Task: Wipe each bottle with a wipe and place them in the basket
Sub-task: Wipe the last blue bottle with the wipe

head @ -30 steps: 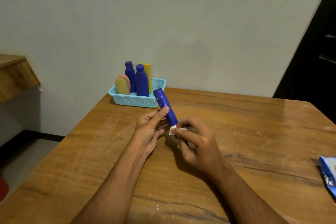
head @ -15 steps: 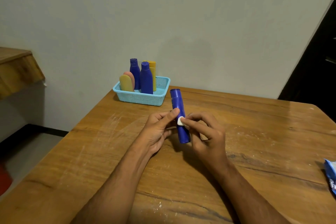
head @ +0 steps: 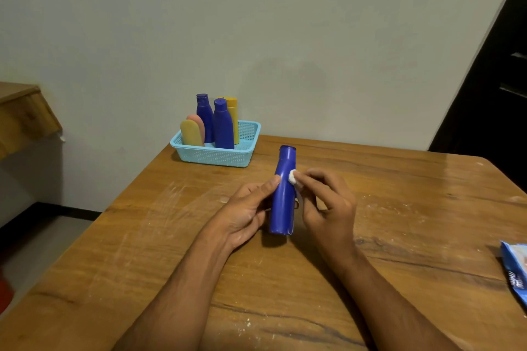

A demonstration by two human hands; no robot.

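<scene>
A blue bottle is held upright above the middle of the desk, gripped by the left hand. A small white wipe is pinched against its neck by the right hand. No label can be read. A blue packet is cut off at the desk's right edge, its print illegible. Five bottles stand in the basket at the far-left corner.
</scene>
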